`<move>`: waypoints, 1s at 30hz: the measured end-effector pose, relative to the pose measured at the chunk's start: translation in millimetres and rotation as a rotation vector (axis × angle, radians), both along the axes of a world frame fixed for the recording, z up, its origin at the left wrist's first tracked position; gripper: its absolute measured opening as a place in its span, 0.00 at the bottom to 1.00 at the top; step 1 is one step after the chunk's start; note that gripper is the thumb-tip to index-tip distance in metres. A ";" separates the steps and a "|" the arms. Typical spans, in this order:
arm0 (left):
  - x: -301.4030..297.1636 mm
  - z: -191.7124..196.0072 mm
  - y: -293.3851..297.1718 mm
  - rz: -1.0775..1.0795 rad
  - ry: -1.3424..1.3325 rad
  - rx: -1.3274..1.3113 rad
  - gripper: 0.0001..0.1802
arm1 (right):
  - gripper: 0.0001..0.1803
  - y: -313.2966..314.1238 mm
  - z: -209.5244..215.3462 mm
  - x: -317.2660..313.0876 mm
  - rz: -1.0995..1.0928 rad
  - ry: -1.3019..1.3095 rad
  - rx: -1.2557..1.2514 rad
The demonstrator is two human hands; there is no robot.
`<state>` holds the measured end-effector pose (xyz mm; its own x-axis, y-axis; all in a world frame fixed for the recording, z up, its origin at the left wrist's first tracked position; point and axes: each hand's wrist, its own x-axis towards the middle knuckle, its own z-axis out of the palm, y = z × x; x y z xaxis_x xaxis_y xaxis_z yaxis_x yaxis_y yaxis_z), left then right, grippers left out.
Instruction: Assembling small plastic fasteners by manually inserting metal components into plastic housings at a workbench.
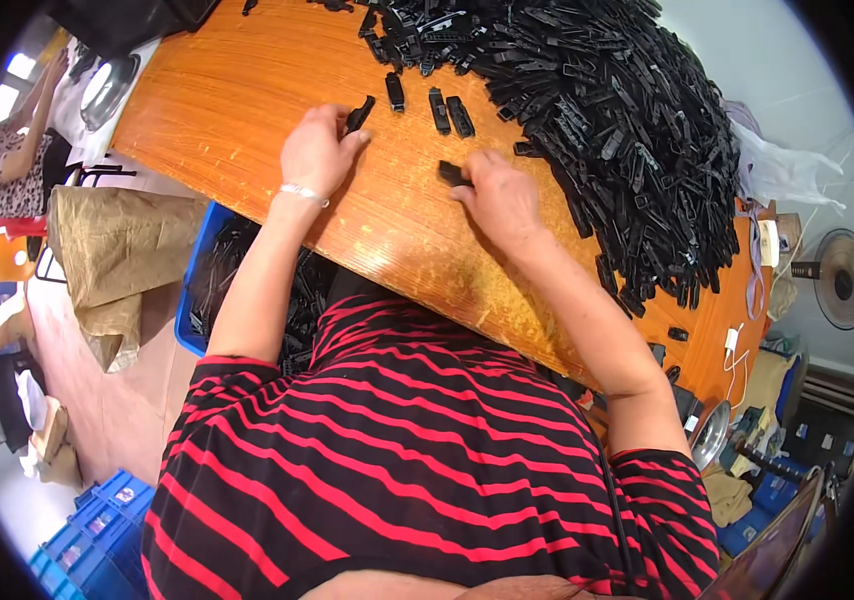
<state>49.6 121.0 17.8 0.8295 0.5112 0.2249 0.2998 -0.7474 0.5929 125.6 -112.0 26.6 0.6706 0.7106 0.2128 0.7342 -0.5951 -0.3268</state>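
My left hand (319, 152) is closed on a small, narrow black plastic piece (360, 114), pinched between thumb and fingers just above the table top. To its right, my right hand (503, 196) grips another short black plastic piece (454, 174), partly covered by the fingers. Beyond the hands lie three loose pieces of the same kind: one black piece (395, 92) by itself, and a pair, a left one (439, 111) and a right one (461, 117), side by side. A big heap of black plastic pieces (617, 130) spreads over the far right of the table.
The orange wooden table (237, 90) has its near edge against my body. Below it on the left stands a blue bin (192, 300) with black pieces, beside a tan sack (117, 250). A fan (837, 278) is at the right. Another person (17, 165) is at the far left.
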 end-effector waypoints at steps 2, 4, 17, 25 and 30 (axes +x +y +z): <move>11.1 1.1 -4.2 0.031 0.103 0.123 0.18 | 0.16 7.4 -6.9 -6.4 0.008 0.003 0.037; 17.6 -4.1 -1.0 0.016 0.089 0.159 0.18 | 0.15 14.2 -6.4 -11.9 0.028 0.030 0.041; -17.3 10.2 -29.4 -0.253 -0.147 -0.835 0.11 | 0.18 27.0 24.4 -5.1 0.033 0.389 0.373; -7.3 26.6 -60.8 -0.167 -0.084 -1.276 0.09 | 0.15 27.5 27.7 -13.5 0.089 0.372 0.462; 6.4 27.9 -38.8 -0.280 -0.141 -1.077 0.09 | 0.11 16.8 28.7 -0.3 0.002 0.956 0.493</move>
<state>56.0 82.2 45.7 0.9477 0.2952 -0.1213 0.0810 0.1449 0.9861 125.3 -95.2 55.3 0.7097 0.6913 -0.1360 0.0479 -0.2400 -0.9696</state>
